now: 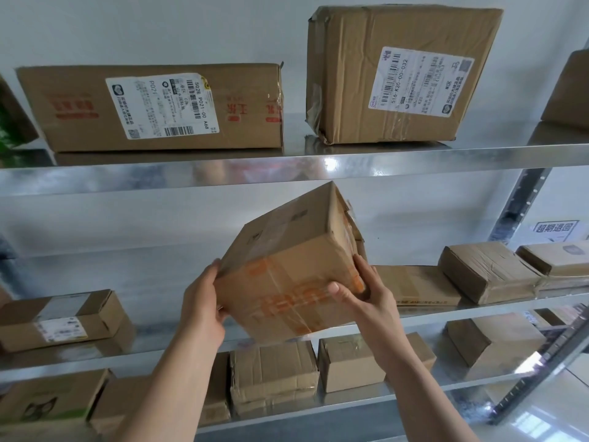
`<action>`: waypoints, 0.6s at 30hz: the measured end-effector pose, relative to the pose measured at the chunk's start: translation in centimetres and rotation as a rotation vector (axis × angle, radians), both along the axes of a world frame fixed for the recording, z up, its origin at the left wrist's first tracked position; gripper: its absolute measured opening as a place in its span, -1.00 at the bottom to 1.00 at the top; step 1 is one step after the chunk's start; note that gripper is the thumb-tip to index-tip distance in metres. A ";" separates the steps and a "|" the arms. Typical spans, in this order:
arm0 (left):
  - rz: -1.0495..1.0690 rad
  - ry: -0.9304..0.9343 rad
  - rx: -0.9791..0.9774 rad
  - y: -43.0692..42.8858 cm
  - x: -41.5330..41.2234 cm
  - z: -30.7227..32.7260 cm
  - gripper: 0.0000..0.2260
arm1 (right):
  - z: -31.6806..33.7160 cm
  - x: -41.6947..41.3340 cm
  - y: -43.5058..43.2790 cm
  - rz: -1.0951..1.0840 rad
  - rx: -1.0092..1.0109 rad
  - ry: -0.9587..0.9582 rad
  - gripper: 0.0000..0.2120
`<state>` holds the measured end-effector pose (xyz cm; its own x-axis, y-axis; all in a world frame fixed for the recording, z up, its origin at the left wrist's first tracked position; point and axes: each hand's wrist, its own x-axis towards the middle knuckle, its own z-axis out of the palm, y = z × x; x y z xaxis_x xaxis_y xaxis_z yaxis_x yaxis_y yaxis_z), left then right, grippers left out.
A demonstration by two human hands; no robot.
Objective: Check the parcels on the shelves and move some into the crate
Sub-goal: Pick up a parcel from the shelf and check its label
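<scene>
Both hands clamp the small parcel (287,272): the left hand (202,301) grips its left face, fingers curled round and mostly hidden behind the cardboard, while the right hand (366,301) holds the right edge with the thumb laid across the front. It is held tilted, one corner up, in front of the bay between the upper shelf (287,169) and the middle shelf (159,342) (whether its low corner touches that shelf's edge, I cannot tell). Orange print runs under the clear tape, too smeared to read. Up top, a long box (153,106) and a crumpled big box (395,74) show white labels, the small type illegible. Another carton (570,90) is cut off at the right edge, something green (9,129) at the left. Further boxes on the bottom shelf (350,400) sit partly behind the forearms.
</scene>
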<state>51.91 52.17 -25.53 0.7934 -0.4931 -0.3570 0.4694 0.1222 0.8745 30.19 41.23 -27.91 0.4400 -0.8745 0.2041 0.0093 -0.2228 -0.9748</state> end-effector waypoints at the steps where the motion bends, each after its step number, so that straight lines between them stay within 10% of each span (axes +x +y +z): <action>1: -0.006 -0.008 -0.017 0.0 -0.2 0.2 -0.83 | -0.3 0.0 0.0 -0.012 0.003 -0.031 -0.08; 6: -0.041 -0.070 -0.048 -0.1 -1.5 1.1 -0.66 | -0.1 -0.2 0.1 -0.162 0.025 -0.110 -0.52; 18: -0.141 -0.229 -0.007 0.1 -2.6 1.9 -0.73 | 0.9 -0.8 0.0 -0.354 0.317 -0.198 -0.63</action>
